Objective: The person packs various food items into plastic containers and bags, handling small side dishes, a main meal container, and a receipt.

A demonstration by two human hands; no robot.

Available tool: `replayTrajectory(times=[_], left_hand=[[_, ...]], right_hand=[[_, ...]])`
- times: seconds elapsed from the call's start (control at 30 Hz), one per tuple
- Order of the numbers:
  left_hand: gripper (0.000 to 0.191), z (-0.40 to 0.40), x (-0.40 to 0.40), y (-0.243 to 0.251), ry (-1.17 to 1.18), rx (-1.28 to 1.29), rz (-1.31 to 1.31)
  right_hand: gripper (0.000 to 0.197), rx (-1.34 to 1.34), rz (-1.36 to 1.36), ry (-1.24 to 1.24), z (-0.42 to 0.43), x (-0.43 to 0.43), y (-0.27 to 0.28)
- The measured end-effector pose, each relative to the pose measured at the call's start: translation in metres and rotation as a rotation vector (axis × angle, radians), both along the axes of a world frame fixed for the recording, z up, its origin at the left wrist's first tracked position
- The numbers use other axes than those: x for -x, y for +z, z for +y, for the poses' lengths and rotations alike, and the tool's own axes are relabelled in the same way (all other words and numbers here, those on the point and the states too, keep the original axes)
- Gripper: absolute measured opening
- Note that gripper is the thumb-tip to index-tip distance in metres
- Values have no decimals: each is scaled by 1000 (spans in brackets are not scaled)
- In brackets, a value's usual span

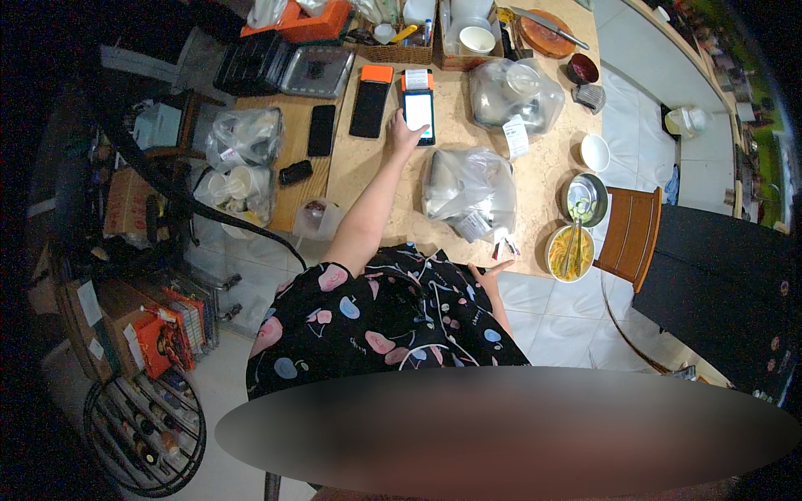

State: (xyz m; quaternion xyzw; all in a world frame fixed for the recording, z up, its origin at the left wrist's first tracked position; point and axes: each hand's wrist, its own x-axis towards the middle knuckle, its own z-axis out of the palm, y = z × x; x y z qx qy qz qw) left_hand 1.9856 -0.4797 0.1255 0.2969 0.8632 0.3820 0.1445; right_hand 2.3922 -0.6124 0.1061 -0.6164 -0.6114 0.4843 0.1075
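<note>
My left hand [407,134] is on a handheld terminal with an orange printer top [418,113]; its fingers lie along the left side and its thumb is over the lit screen. A printed paper strip lies across the top of the terminal. My right hand [492,272] is at the table's front edge, fingers spread, holding nothing. Just above it is a small dark and white packet or tag [504,248]. A knotted clear plastic bag of containers [468,191] sits between the hands, bearing a paper slip. Another filled bag [517,94] with a slip stands behind it.
A second orange-topped device [371,101] and a black phone [321,130] lie left. Bagged containers [244,141] stand farther left. At right are a shredded-food bowl with tongs [570,253], a metal bowl [586,200] and a white bowl [595,153]. A knife [551,28] rests on a round board.
</note>
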Motion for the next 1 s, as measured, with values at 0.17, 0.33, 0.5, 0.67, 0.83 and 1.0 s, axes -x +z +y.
replayTrajectory(times=[0.17, 0.33, 0.5, 0.67, 0.83, 1.0], left_hand=[[77, 3, -3, -1, -14, 7, 0], [79, -2, 9, -12, -9, 7, -24], [81, -10, 10, -13, -156, -90, -185], [75, -16, 27, -39, -115, -245, -325], [57, -1, 19, -52, -62, -212, -455], [37, 5, 52, -81, 113, -527, -747]], right_hand=[[130, -6, -39, 2, 0, 0, -2], [129, -36, -87, 47, 0, 2, -5], [128, -54, -140, 47, -5, -2, -10], [127, 27, -81, 29, -4, 4, -6], [127, 106, -37, -61, -8, 2, 3], [126, -46, -85, 32, -4, 8, 2]])
